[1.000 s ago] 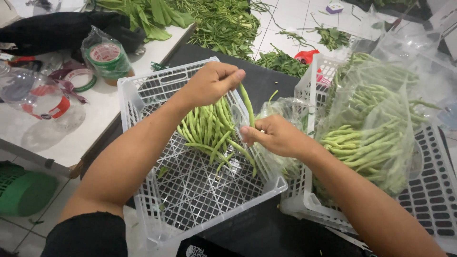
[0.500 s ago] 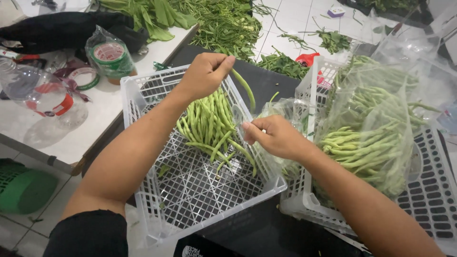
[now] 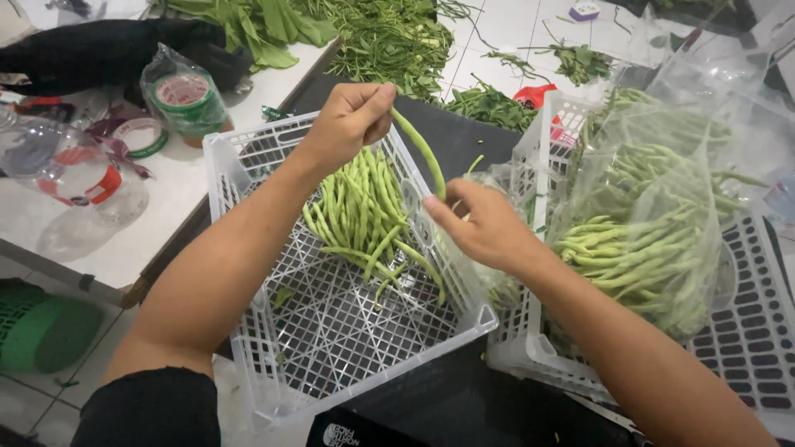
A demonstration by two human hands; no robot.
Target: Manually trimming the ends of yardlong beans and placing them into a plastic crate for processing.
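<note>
White counter (image 3: 166, 215) beside dark table (image 3: 464, 141), tiled floor (image 3: 530, 50) beyond

Head-worn view, steeply down, close above crates (image 3: 248, 165)

Two bare forearms in view, no gloves, rings, watch or bands on left hand (image 3: 344, 124) or right hand (image 3: 489, 228). Short black sleeve (image 3: 149, 406) on left upper arm, plain fabric. Right arm uncovered to frame edge. Nails short, unpainted.
</note>
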